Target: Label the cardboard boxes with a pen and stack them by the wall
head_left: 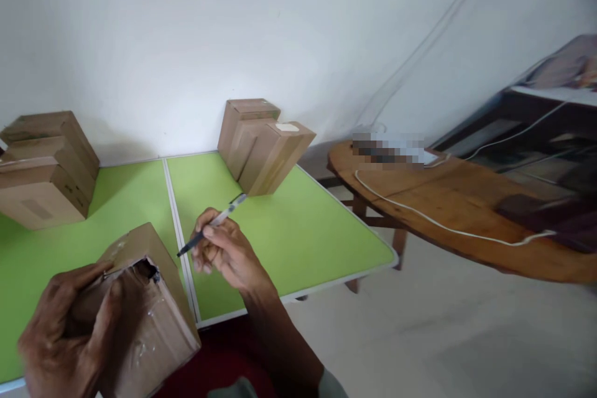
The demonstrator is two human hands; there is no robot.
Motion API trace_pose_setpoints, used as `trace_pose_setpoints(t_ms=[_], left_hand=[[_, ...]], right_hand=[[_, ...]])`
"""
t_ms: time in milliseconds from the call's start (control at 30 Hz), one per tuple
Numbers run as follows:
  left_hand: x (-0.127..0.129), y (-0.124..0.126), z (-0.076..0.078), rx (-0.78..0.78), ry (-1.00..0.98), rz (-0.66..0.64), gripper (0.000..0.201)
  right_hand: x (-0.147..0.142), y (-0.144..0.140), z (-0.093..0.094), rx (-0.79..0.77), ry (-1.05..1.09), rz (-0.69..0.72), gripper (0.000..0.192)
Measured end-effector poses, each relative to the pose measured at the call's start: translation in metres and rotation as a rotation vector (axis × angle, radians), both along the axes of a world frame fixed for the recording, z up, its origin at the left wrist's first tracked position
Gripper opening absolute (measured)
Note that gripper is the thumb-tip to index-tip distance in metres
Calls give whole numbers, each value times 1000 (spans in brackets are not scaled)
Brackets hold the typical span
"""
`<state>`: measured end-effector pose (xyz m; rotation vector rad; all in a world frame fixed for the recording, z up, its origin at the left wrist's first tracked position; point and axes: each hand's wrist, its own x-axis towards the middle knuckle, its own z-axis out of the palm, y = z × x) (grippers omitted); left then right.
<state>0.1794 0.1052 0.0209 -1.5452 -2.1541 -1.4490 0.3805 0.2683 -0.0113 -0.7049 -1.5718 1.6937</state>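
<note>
My left hand grips a brown cardboard box at the near left, its fingers over the top edge and the thumb on the near face. The box is tilted over the front of the green table, with a dark torn hole at its upper corner and shiny clear tape on its side. Just right of the box, my right hand is closed around a pen with a clear barrel and a dark end. The pen's dark end points down and left toward the box, apart from it.
Several cardboard boxes stand at the left of the green folding table. Two more boxes lean together by the wall. To the right, a wooden table carries a white cable. A dark shelf stands behind it.
</note>
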Motion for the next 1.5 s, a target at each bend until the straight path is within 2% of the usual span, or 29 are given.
trace_pose_setpoints(t_ms=[67, 100, 200, 300, 433, 533, 600, 800, 967, 1100, 1233, 1300, 1433, 1500], left_hand=[[3, 2, 1, 0, 26, -33, 25], [4, 3, 2, -2, 45, -49, 21], [6, 2, 4, 14, 109, -78, 15], [7, 1, 6, 19, 120, -74, 14], [10, 3, 8, 33, 105, -100, 13], [10, 3, 9, 41, 104, -112, 15], [10, 3, 9, 50, 113, -114, 15], [11, 3, 11, 47, 94, -105, 16], [12, 4, 13, 61, 80, -97, 16], [12, 5, 12, 55, 84, -101, 16], [11, 3, 11, 55, 102, -107, 15], [9, 1, 10, 44, 114, -114, 15], [1, -5, 2, 35, 117, -117, 13], [-3, -7, -2, 26, 112, -117, 13]], right_hand=[[0, -20, 18, -93, 404, 76, 44], [-1, -29, 24, -117, 532, 102, 42], [-7, -50, 29, -44, 617, 60, 32], [-11, -60, 23, 117, 556, -60, 23], [-12, -62, 20, 375, 368, -182, 21], [-11, -60, 21, 555, 291, -236, 13], [-10, -60, 22, 609, 266, -238, 13], [-1, -60, 23, 594, 162, -184, 12], [7, -61, 29, 584, 103, -211, 14], [13, -57, 32, 599, 80, -269, 18], [20, -35, 29, 551, 112, -404, 20], [20, -19, 23, 489, -18, -388, 24], [-3, 4, -4, 437, -811, -201, 22], [-21, 8, -23, 389, -1037, -169, 13]])
